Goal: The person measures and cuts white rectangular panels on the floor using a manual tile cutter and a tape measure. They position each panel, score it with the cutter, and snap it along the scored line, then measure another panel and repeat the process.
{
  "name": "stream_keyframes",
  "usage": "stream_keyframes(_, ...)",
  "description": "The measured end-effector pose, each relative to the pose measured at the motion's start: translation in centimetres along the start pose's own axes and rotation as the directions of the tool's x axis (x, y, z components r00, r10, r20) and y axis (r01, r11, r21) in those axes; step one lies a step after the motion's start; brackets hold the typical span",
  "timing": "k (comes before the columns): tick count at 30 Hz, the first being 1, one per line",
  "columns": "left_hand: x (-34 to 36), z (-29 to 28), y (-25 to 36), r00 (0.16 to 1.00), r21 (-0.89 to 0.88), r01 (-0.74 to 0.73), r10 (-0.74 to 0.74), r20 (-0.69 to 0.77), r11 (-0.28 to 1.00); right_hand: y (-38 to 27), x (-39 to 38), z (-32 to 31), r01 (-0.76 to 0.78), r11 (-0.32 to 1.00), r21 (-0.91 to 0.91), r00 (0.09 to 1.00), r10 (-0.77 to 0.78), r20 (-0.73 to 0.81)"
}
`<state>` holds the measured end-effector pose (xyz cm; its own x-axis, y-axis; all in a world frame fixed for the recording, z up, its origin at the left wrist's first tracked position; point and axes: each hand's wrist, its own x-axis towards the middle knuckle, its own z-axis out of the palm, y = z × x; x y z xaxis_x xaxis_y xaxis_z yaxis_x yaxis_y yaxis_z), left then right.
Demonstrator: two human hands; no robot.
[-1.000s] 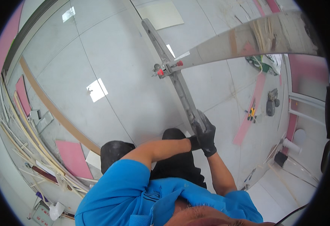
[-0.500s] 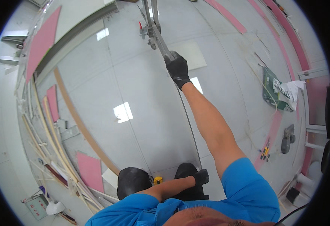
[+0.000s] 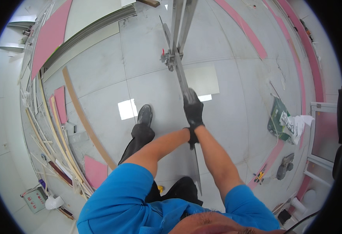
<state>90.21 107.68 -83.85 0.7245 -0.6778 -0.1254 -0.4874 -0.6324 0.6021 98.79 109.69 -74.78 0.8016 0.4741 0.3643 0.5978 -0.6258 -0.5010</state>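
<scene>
From the head view, I'm seeing the right hand point(image 3: 194, 111), black-gloved, gripping the near end of a metal bar point(image 3: 180, 74), its fingers closing around it. The bar is stretching away from the person above the grey tiled floor point(image 3: 151, 84), and a fitting point(image 3: 170, 59) with a red lever is sitting farther along it. The left hand point(image 3: 193, 138), also gloved, is showing beside the right wrist; I can't tell how far it's closing or what it's holding. A green-and-white bag point(image 3: 282, 123) is lying well off to the right.
</scene>
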Motion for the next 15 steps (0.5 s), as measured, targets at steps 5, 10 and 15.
stream_keyframes(5, -0.6, 2.8, 1.8, 0.99, -0.07, -0.137, 0.136, -0.026, 0.988, -1.8, -0.5, -2.5, 0.022, 0.997, -0.071, 0.997, -0.017, 0.071)
stream_keyframes(10, -1.4, 3.8, 3.9, 0.979, -0.096, -0.192, 0.185, -0.082, 0.977, -1.6, 11.6, 2.0, 0.206, 0.97, -0.132, 0.978, -0.21, -0.019)
stream_keyframes(15, -2.3, 6.0, 5.9, 0.966, -0.095, -0.213, 0.195, -0.171, 0.972, 0.4, 31.8, 10.3, 0.339, 0.928, -0.153, 0.907, -0.366, -0.207)
